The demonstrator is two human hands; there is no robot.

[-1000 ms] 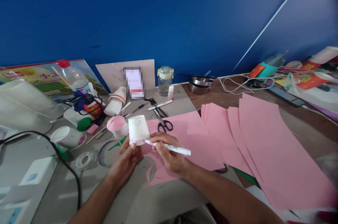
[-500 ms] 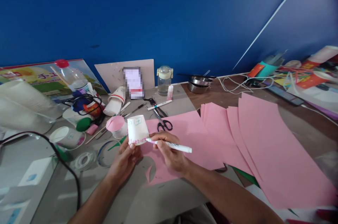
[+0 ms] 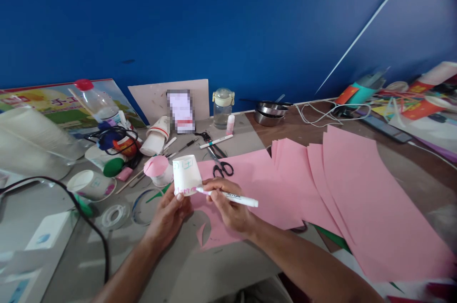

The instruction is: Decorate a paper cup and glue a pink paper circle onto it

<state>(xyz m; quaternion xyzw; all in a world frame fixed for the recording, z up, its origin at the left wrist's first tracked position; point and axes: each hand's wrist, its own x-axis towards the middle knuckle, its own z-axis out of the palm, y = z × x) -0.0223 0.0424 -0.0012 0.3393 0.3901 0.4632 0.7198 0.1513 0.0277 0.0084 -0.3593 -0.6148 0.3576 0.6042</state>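
My left hand holds a white paper cup upside down above the table, gripping it at its wide rim. The cup bears green marks near its top and pink marks along the lower edge. My right hand grips a white marker whose tip touches the cup's lower edge by the pink marks. Both hands hover over a cut pink sheet.
Black scissors, another marker, a pink-topped cup, tape rolls and a black cable lie nearby. Fanned pink sheets cover the right. A glass jar, metal bowls and a bottle stand farther back.
The marker tip has shifted slightly along the cup's lower edge, and the pink marks there have grown a little. The cup and my left hand have barely moved.
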